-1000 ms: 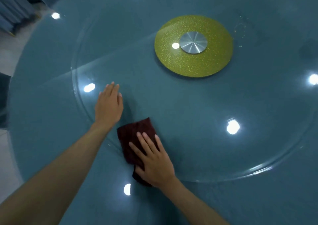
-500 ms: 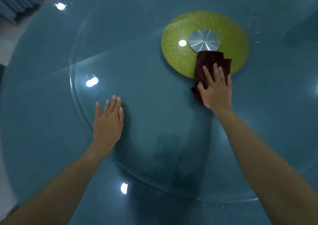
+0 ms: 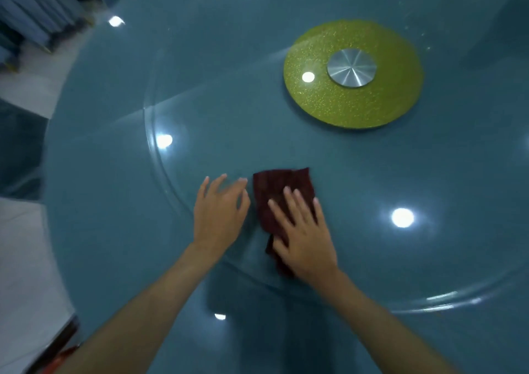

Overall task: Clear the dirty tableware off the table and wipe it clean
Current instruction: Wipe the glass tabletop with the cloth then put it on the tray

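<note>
A dark red cloth [image 3: 274, 190] lies flat on the clear glass turntable [image 3: 200, 110] of the round blue table [image 3: 100, 173]. My right hand [image 3: 303, 233] presses on the cloth's near half with fingers spread and straight. Just left of the cloth, my left hand [image 3: 219, 210] rests palm down on the glass near the turntable's rim, fingers relaxed. No tableware is in sight on the table.
A yellow-green glittery disc [image 3: 329, 110] with a silver metal hub [image 3: 351, 67] sits at the turntable's centre, far right of my hands. Ceiling lights reflect as bright spots on the glass. Pale floor [image 3: 23, 244] and blue drapery [image 3: 34, 15] show beyond the table's left edge.
My right hand slid the cloth from the near rim out to the yellow-green disc, then back toward me, beside my left hand. The left hand stayed on the glass.
</note>
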`<state>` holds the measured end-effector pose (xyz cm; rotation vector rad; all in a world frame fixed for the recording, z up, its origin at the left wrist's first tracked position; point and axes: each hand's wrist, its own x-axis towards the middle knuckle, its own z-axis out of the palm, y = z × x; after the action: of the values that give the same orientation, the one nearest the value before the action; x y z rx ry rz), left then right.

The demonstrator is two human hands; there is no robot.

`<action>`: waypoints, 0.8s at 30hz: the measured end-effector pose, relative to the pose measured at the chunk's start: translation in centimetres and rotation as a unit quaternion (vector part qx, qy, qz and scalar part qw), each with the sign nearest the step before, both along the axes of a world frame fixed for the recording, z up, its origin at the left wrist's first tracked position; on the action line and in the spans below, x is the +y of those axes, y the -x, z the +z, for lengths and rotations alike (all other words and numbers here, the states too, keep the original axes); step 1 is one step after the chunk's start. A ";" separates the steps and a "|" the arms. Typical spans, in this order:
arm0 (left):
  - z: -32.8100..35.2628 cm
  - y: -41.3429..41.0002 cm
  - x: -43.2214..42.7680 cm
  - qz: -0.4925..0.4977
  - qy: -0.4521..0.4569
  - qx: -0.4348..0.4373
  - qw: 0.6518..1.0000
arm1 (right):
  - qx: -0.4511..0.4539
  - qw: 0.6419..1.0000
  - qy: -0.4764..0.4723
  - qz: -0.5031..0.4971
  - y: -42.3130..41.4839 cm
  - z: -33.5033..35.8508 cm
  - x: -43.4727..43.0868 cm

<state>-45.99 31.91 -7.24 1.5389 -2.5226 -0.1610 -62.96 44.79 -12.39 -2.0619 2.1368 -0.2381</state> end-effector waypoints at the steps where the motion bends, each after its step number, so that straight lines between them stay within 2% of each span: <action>1: 0.5 -0.6 -1.4 0.010 -0.001 0.037 0.999 | -0.004 0.999 -0.004 0.034 -1.5 0.0 1.6; 4: 1.4 -2.0 -6.3 0.054 -0.063 0.067 0.994 | 0.010 0.993 -0.018 0.117 -2.8 0.1 4.5; 7: -0.2 -3.3 -10.6 0.070 -0.117 -0.010 0.991 | 0.024 0.991 -0.010 0.132 0.8 -0.1 3.3; 10: -2.8 -4.7 -10.9 0.067 -0.128 -0.083 0.986 | 0.025 0.999 0.028 0.024 6.6 -1.1 -1.2; 13: -4.4 -4.9 -8.0 0.068 -0.077 -0.074 0.992 | 0.056 0.993 0.027 -0.098 13.1 -1.8 -7.4; 17: -4.4 -4.4 -5.1 0.044 -0.006 -0.095 0.994 | 0.050 0.978 0.013 -0.200 19.6 -1.4 -13.9; 20: -4.3 -3.5 -2.6 0.034 0.016 -0.092 0.995 | 0.030 0.970 -0.004 -0.242 21.2 -1.2 -15.3; 24: -4.4 -2.8 0.3 0.005 0.000 -0.092 0.996 | 0.045 0.969 0.008 -0.242 17.8 -1.1 -13.1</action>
<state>-43.16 32.21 -11.69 1.6366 -2.6520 -0.0183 -80.76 31.68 -13.48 -1.5502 2.6740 -0.2208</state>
